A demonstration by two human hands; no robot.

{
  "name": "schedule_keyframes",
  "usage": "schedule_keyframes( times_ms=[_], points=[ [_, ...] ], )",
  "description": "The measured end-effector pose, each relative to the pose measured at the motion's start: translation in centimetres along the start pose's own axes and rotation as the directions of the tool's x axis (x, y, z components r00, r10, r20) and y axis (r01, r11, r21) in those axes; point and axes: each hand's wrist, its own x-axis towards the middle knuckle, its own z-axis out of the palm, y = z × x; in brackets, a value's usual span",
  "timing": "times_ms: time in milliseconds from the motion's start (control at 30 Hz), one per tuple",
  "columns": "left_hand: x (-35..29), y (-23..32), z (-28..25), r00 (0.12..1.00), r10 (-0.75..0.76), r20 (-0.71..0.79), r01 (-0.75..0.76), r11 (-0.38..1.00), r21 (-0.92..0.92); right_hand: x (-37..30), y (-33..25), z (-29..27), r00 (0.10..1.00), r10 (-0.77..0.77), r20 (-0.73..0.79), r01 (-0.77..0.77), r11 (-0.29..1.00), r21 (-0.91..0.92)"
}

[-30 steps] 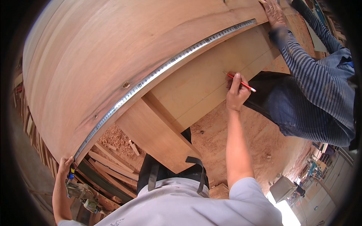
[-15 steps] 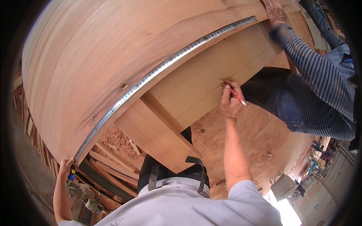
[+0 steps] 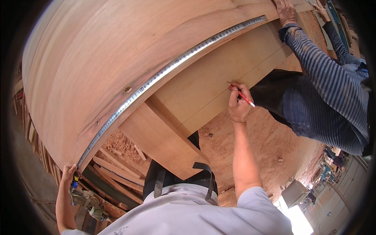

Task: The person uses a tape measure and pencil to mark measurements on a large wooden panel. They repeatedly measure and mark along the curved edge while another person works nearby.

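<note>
A metal tape measure [image 3: 172, 65] is drawn out along the near edge of a large wooden panel [image 3: 90, 51]. At the panel's left corner my left hand [image 3: 69, 172] grips the blue and yellow tape case. My right hand [image 3: 239, 105] pinches a red pencil [image 3: 243, 97], its tip just above a paler board [image 3: 219, 78] that has a line drawn along it. A wooden crosspiece [image 3: 160, 137] runs from under the panel toward my waist. Past the tape's far end, a co-worker's hand [image 3: 287, 15] rests on the panel edge.
The co-worker in a striped sleeve [image 3: 313, 58] stands close on the right. Wood strips [image 3: 117, 168] lie in a pile below the crosspiece. A clamp-like metal tool [image 3: 88, 201] sits under my left hand. Sawdust covers the floor [image 3: 219, 137]. A pale box-shaped object [image 3: 294, 194] stands farther right.
The co-worker's body and sleeves have shifted slightly, and their other hand now shows at the top right. My hands, the tape measure and the pencil have barely moved.
</note>
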Motion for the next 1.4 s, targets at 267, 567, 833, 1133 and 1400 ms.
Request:
schedule_keyframes(
  times_ms=[267, 567, 833, 1133, 1400],
  points=[
    [0.4, -0.6, -0.2, 1.0, -0.001, -0.002, 0.001, 1.0, 0.003, -0.1, 0.7, 0.2, 1.0, -0.029, 0.008, 0.029, 1.0, -0.002],
    [0.5, -0.8, -0.3, 1.0, 0.0, 0.009, 0.001, 1.0, -0.029, -0.3, 0.2, -0.4, 0.998, -0.013, 0.057, 0.013, 1.0, 0.001],
    [0.5, -0.8, -0.2, 1.0, 0.007, 0.013, -0.007, 0.999, -0.035, 0.2, -0.7, 0.0, 0.996, 0.077, -0.043, -0.075, 0.996, 0.048],
    [0.6, -0.6, -0.2, 1.0, 0.018, 0.013, -0.017, 1.0, -0.02, 4.9, -0.4, 1.2, 0.994, 0.091, -0.062, -0.078, 0.98, 0.184],
    [0.6, -0.9, -0.4, 1.0, 0.012, 0.017, -0.012, 1.0, 0.011, 5.2, -0.2, 2.1, 0.994, 0.021, -0.108, -0.013, 0.997, 0.079]
  ],
)
